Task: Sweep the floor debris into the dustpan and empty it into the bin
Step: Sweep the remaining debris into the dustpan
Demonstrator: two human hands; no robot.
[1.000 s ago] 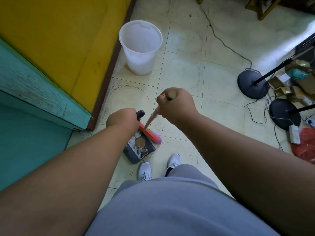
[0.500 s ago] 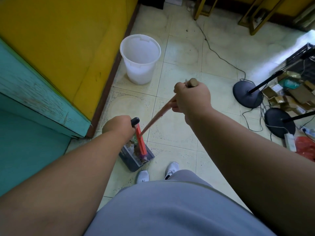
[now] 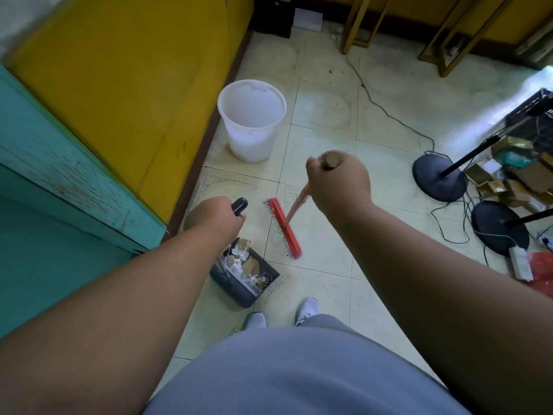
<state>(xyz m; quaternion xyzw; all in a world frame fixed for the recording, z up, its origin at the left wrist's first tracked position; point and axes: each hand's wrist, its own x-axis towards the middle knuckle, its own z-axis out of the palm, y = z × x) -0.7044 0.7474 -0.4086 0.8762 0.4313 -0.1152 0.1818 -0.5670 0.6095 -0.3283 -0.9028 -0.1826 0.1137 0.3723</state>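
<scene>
My left hand [image 3: 214, 218] grips the black handle top [image 3: 239, 206] of a dark grey dustpan [image 3: 244, 290], which holds white and brown paper scraps [image 3: 244, 263]. My right hand [image 3: 339, 184] grips the wooden end of the broom stick. The red broom head [image 3: 284, 227] with purple bristles sits just right of the dustpan, apart from it. The white plastic bin [image 3: 251, 119] stands upright against the yellow wall, farther ahead of the dustpan.
A teal door frame [image 3: 59, 175] and yellow wall [image 3: 134, 70] bound the left side. Two black round stand bases [image 3: 438, 178] with cables, cardboard boxes [image 3: 514, 175] and a red bag [image 3: 543, 272] crowd the right. Wooden furniture legs [image 3: 356, 22] stand at the back. My white shoes [image 3: 306, 308] are below.
The broom head has come out of the dustpan and moved right onto the floor tiles. My right hand has shifted right. The dustpan stays put in my left hand.
</scene>
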